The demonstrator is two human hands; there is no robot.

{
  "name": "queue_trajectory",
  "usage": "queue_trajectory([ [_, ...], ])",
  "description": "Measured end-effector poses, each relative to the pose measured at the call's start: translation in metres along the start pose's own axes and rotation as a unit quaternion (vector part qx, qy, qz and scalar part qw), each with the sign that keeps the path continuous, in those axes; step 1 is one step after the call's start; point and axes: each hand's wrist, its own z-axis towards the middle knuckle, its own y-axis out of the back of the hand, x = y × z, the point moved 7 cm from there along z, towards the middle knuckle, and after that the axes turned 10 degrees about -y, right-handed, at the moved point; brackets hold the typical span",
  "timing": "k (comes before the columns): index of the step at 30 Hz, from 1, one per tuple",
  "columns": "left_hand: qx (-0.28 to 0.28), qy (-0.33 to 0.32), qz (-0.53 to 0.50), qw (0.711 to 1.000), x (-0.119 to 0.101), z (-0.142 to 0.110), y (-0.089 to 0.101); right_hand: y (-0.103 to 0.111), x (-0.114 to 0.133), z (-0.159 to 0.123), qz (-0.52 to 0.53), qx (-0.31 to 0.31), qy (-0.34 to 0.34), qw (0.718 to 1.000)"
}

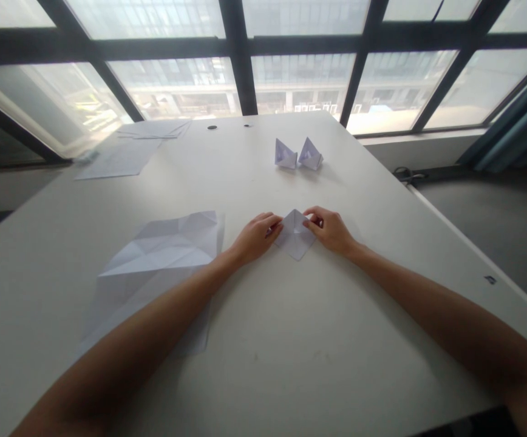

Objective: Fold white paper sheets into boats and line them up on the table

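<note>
A small sheet of white paper folded into a diamond (pixel 296 241) is held low over the white table, its one corner pointing toward me. My left hand (pixel 258 235) pinches its left corner between thumb and fingers. At the opposite corner, my right hand (pixel 329 229) grips the paper the same way. A crease line runs down the upper middle of the diamond. Beyond it stand two folded paper boats, the left boat (pixel 285 155) and the right boat (pixel 310 155), close beside each other.
Creased white sheets (pixel 154 267) lie to the left, partly under my left forearm. More flat paper (pixel 122 159) is at the far left of the table (pixel 359 340). Windows stand behind the far edge. A small dark mark (pixel 490 280) is near the right edge.
</note>
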Motion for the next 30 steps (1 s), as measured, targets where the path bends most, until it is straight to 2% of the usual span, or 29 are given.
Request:
queue_trajectory([
  [3,-0.010,0.025,0.018,0.999,0.005,-0.001,0.000,0.000,-0.001,0.000,-0.059,-0.021,0.004,0.998],
  [8,0.000,0.053,0.110,0.993,0.012,-0.004,-0.001,0.000,0.002,-0.002,-0.169,-0.048,0.022,0.984],
  [12,0.016,0.070,0.140,0.988,0.016,-0.006,-0.004,-0.001,0.002,-0.002,-0.191,-0.046,0.020,0.980],
  [19,0.028,0.066,0.098,0.993,0.017,-0.005,-0.005,-0.005,0.004,-0.003,-0.193,-0.021,0.028,0.981],
  [22,0.011,0.066,0.061,0.996,0.017,-0.003,-0.003,-0.005,0.006,-0.003,-0.168,-0.014,0.044,0.985],
  [25,-0.018,0.066,-0.010,0.998,0.015,-0.003,-0.001,-0.004,0.007,-0.003,-0.101,-0.006,0.043,0.994],
  [28,-0.074,0.062,-0.051,0.994,0.009,-0.003,0.007,-0.001,0.010,-0.003,-0.027,-0.005,0.034,0.999],
  [30,-0.130,0.045,-0.039,0.990,0.002,-0.004,0.017,0.004,0.017,-0.005,-0.008,-0.031,0.057,0.998],
])
